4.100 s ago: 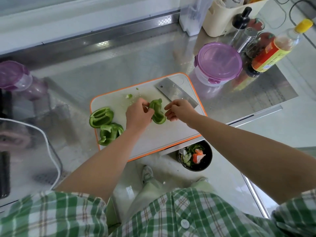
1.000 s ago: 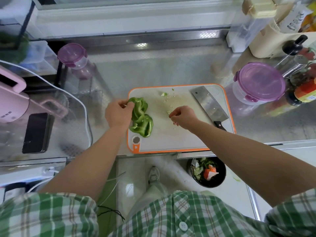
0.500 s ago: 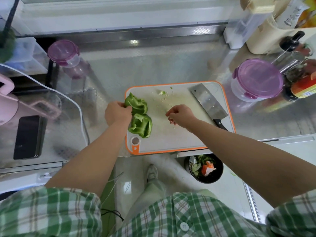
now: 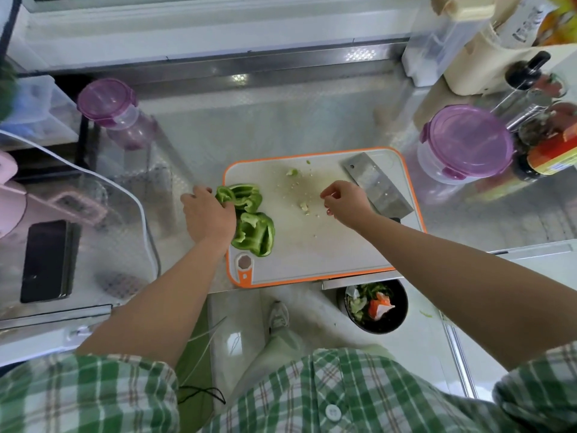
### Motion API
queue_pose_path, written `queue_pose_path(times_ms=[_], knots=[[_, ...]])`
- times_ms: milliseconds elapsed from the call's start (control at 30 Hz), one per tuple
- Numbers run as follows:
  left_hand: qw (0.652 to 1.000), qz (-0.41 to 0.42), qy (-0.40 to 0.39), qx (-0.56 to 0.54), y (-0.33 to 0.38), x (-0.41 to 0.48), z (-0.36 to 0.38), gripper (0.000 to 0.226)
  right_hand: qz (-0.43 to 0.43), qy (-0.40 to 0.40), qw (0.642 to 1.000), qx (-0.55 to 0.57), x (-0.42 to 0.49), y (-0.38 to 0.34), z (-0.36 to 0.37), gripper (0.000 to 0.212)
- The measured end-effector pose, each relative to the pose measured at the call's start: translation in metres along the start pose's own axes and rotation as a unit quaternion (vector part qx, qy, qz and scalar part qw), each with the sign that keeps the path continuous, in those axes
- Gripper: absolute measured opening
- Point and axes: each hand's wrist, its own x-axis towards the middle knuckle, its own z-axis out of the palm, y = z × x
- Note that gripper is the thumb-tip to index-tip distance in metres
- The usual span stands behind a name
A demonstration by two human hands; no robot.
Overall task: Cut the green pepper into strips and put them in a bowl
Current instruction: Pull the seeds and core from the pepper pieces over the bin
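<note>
Two large green pepper pieces lie at the left end of the orange-rimmed cutting board (image 4: 312,248). My left hand (image 4: 207,214) grips the upper pepper piece (image 4: 245,195) at the board's left edge. The lower pepper piece (image 4: 256,234) lies just right of my wrist. My right hand (image 4: 343,203) hovers over the middle of the board with curled fingers, tips close together, beside pale seeds and scraps (image 4: 304,206); nothing shows between the fingers. A cleaver (image 4: 376,184) lies flat on the board's right end, behind my right hand.
A purple-lidded container (image 4: 465,142) stands right of the board, with sauce bottles (image 4: 549,151) beyond it. A purple-lidded bottle (image 4: 115,110) stands at back left, and a phone (image 4: 45,260) and white cable (image 4: 137,207) lie on the left. A black bin (image 4: 376,306) of scraps sits on the floor.
The pepper pieces have been gathered at the board's left end. My left hand moved there and took hold of the upper piece. My right hand stays over the seeds.
</note>
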Motion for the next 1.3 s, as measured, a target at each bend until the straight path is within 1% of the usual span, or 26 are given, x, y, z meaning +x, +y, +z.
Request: queue_pose_path(times_ms=[67, 133, 200, 267, 333, 433, 500, 567, 633, 700, 767, 800, 833, 867, 933, 967, 1033, 1067, 1100, 1200, 1300], knots=[[0.997, 0.051, 0.065, 0.002, 0.006, -0.002, 0.002, 0.039, 0.001, 0.043, 0.998, -0.047, 0.001, 0.007, -0.013, 0.013], [0.988, 0.112, 0.104, 0.012, 0.013, -0.002, 0.007, 0.038, 0.010, 0.074, 0.991, -0.114, 0.002, 0.016, -0.025, 0.022], [0.984, 0.142, 0.092, 0.053, 0.020, -0.003, 0.014, 0.033, 0.037, 0.103, 0.976, -0.188, 0.000, 0.028, -0.035, 0.036], [0.983, 0.136, 0.078, 0.094, 0.024, -0.005, 0.021, 0.028, 0.083, 0.125, 0.954, -0.259, -0.003, 0.042, -0.042, 0.049], [0.980, 0.146, 0.074, 0.113, 0.028, -0.008, 0.027, 0.025, 0.133, 0.119, 0.940, -0.291, -0.008, 0.053, -0.045, 0.058], [0.978, 0.165, 0.052, 0.120, 0.032, -0.010, 0.035, 0.021, 0.173, 0.071, 0.947, -0.261, -0.013, 0.063, -0.044, 0.063], [0.977, 0.171, 0.036, 0.125, 0.034, -0.011, 0.038, 0.021, 0.157, 0.064, 0.952, -0.256, -0.013, 0.068, -0.045, 0.058], [0.976, 0.176, 0.027, 0.126, 0.034, -0.011, 0.040, 0.022, 0.110, 0.070, 0.963, -0.234, -0.016, 0.070, -0.047, 0.048], [0.976, 0.180, 0.023, 0.124, 0.032, -0.012, 0.041, 0.021, 0.072, 0.096, 0.973, -0.198, -0.021, 0.067, -0.048, 0.039], [0.976, 0.185, 0.024, 0.115, 0.029, -0.010, 0.039, 0.021, 0.050, 0.146, 0.976, -0.152, -0.027, 0.057, -0.045, 0.031], [0.976, 0.192, 0.022, 0.100, 0.027, -0.008, 0.037, 0.021, 0.010, 0.188, 0.976, -0.111, -0.027, 0.044, -0.041, 0.028], [0.976, 0.197, 0.020, 0.096, 0.027, -0.007, 0.037, 0.021, -0.013, 0.192, 0.977, -0.090, -0.024, 0.036, -0.037, 0.027], [0.975, 0.199, 0.016, 0.093, 0.026, -0.006, 0.036, 0.021, -0.033, 0.181, 0.981, -0.065, -0.020, 0.028, -0.033, 0.025], [0.976, 0.199, 0.015, 0.089, 0.025, -0.005, 0.035, 0.022, -0.047, 0.154, 0.986, -0.038, -0.016, 0.018, -0.028, 0.020], [0.977, 0.197, 0.024, 0.081, 0.023, -0.004, 0.034, 0.023, -0.062, 0.076, 0.995, 0.013, -0.014, -0.002, -0.014, 0.008], [0.976, 0.198, 0.031, 0.080, 0.021, -0.004, 0.034, 0.024, -0.069, 0.043, 0.997, 0.018, -0.015, -0.011, -0.005, 0.007], [0.975, 0.203, 0.036, 0.081, 0.017, -0.003, 0.032, 0.025, -0.093, -0.003, 0.996, -0.011, -0.020, -0.026, 0.016, 0.006], [0.975, 0.205, 0.035, 0.083, 0.016, -0.002, 0.031, 0.025, -0.100, -0.017, 0.994, -0.030, -0.023, -0.032, 0.027, 0.005], [0.974, 0.206, 0.031, 0.085, 0.014, -0.001, 0.030, 0.026, -0.098, -0.028, 0.994, -0.043, -0.027, -0.038, 0.036, 0.010], [0.974, 0.210, 0.023, 0.085, 0.014, 0.001, 0.028, 0.027, -0.082, -0.053, 0.994, -0.039, -0.028, -0.042, 0.055, 0.019], [0.971, 0.223, 0.017, 0.083, 0.015, 0.002, 0.028, 0.027, -0.064, -0.054, 0.995, -0.051, -0.028, -0.034, 0.059, 0.022]])
